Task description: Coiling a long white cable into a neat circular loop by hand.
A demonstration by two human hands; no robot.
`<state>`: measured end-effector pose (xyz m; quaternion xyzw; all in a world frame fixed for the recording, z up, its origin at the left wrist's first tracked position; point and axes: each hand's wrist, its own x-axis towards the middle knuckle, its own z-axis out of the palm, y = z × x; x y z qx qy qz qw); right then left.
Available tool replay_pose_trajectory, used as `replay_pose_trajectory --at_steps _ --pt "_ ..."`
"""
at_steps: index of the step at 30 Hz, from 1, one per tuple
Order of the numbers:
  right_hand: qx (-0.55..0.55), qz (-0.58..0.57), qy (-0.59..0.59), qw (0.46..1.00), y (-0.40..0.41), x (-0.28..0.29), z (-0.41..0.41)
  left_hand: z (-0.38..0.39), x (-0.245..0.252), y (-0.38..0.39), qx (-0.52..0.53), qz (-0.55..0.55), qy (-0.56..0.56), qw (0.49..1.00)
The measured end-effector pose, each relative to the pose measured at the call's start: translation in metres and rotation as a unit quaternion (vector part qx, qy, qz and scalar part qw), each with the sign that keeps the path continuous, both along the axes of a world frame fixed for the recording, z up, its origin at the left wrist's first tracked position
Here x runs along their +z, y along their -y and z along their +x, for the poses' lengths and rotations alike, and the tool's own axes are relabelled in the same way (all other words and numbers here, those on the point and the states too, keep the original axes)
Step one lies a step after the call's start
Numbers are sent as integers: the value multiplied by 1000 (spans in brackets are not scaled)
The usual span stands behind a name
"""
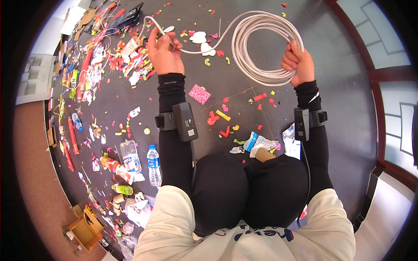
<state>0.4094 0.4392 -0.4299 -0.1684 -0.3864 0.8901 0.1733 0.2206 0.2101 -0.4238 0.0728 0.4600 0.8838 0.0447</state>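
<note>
My right hand (298, 62) grips the right side of a coiled pale grey cable (240, 49), its loops lying together in a large ring. From the coil's upper left a single strand sags and runs across to my left hand (166, 50), which pinches it between thumb and fingers. Past my left hand the strand bends over and drops toward the littered floor; its far end cannot be made out. Both hands are raised above the dark tiled floor, in front of my knees.
Confetti and paper scraps litter the dark floor (196, 137). At the left lie a clear plastic bottle with a blue cap (153, 166), a clear plastic container (130, 156), red tubes (73, 135) and tangled cords. Torn wrappers (258, 143) lie near my knees. Framed panels (375, 32) stand at the right.
</note>
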Motion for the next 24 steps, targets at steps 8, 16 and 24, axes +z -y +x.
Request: replay_pose_trajectory --at_steps 8,16,24 --pt "-102 -20 61 993 -1 -13 -4 23 8 -19 -182 -35 -140 973" --pt "-92 -49 94 990 13 -18 -13 57 17 -40 -385 -232 -263 854" --pt "-134 7 149 980 24 -16 -19 87 8 -65 -497 -246 -264 789"
